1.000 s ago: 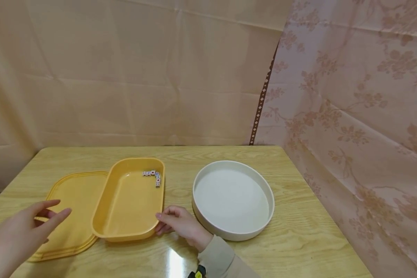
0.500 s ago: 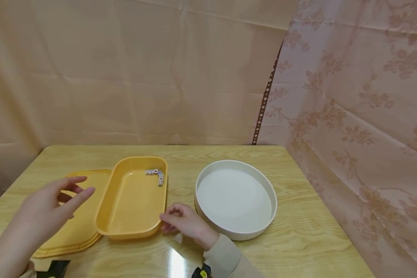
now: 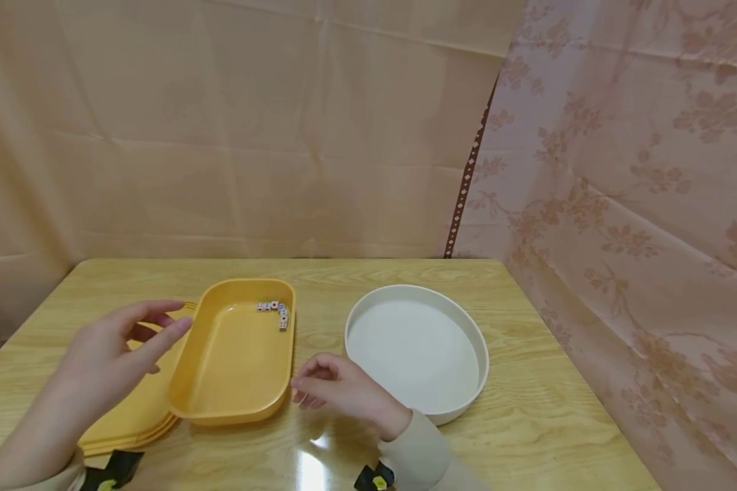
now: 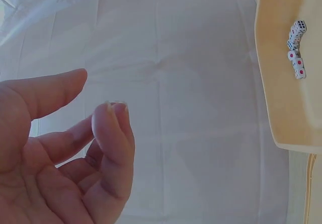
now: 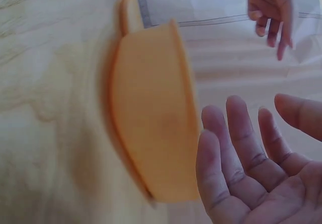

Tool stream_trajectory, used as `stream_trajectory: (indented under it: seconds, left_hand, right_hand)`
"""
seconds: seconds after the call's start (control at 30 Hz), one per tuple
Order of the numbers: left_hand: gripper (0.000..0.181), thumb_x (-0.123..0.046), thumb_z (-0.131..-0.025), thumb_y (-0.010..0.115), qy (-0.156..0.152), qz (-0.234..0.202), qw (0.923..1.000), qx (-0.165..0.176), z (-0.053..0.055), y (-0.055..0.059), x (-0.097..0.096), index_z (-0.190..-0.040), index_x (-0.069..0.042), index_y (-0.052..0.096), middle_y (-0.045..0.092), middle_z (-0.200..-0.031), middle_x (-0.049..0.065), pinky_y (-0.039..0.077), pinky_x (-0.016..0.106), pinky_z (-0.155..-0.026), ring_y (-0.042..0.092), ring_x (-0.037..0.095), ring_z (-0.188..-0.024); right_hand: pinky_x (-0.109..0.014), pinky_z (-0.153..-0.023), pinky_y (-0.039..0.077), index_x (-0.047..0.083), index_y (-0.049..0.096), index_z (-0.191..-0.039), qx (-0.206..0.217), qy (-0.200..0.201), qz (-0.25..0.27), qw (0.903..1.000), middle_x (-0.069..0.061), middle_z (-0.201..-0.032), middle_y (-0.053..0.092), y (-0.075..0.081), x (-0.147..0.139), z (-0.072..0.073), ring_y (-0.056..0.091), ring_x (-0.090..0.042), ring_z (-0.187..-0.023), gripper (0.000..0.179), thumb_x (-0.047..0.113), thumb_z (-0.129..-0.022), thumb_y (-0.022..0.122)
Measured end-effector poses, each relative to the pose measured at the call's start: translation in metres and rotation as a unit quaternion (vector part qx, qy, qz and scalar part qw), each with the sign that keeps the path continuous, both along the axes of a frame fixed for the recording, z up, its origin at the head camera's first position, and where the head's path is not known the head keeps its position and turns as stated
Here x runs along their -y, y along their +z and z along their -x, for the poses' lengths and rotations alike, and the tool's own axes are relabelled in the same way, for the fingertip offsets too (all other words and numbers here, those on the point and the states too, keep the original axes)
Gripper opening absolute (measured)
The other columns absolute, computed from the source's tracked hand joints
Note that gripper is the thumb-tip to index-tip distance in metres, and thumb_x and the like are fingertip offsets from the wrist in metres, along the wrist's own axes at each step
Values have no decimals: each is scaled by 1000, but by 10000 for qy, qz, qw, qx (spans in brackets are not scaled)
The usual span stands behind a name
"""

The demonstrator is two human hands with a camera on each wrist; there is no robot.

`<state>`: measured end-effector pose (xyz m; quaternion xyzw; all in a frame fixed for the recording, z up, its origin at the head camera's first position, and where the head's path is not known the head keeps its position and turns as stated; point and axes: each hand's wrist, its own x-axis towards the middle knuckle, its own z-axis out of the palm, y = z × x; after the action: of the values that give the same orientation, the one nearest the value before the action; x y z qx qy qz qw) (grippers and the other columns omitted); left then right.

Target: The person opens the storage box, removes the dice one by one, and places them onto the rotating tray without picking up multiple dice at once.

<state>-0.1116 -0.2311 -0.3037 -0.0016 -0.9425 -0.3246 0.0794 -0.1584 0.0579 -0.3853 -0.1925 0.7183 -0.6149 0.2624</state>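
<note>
My left hand hovers over the yellow lid, near the left wall of the yellow tray. In the left wrist view its fingers are loosely bent, with nothing between thumb and fingertips. My right hand is just off the near right corner of the yellow tray. Its fingers are relaxed and hold nothing in the right wrist view. Several white dice lie in a bent row in the tray's far right corner; the left wrist view shows the dice with red and dark pips.
A round white tray stands right of the yellow one, partly behind my right wrist. The yellow tray's left edge overlaps the lid. The wooden table ends at the back against a beige curtain, with a pink floral cloth at right.
My left hand has risen and moved right toward the yellow tray. The right hand has come off the tray's near right corner and shifted slightly right. The dice stay in place.
</note>
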Motion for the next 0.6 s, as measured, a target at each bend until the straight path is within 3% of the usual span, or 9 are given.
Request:
stream_trajectory:
  seconds: [0.1, 0.23, 0.6]
  left_hand:
    - [54, -46, -98, 59, 19, -110, 9999, -37, 0, -1, -1, -133, -4, 58, 64, -109, 16, 55, 24, -54, 62, 8, -77]
    - [51, -42, -98, 60, 61, -206, 9994, -285, 1, -1, -2, -132, -5, 59, 64, -109, 17, 54, 24, -53, 58, -5, -68]
    - [47, -36, -98, 61, -29, -601, 9965, -586, 8, -1, -7, -134, -5, 57, 65, -111, 21, 55, 23, -54, 59, -6, -68]
  right_hand:
    - [-35, -78, 59, -7, 62, -105, -148, 246, 57, 9996, -30, -99, 69, 9, -7, 0, 67, -11, -77, 21, 13, -99, 60]
    - [-28, -76, 58, -8, 61, -106, -316, 389, 82, 9987, -30, -100, 67, 22, -16, -2, 66, -8, -76, 22, 13, -99, 59]
    - [-31, -79, 58, -8, 60, -106, -897, 192, 233, 9955, -24, -97, 68, 50, -43, -8, 68, -13, -81, 26, 17, -100, 59]
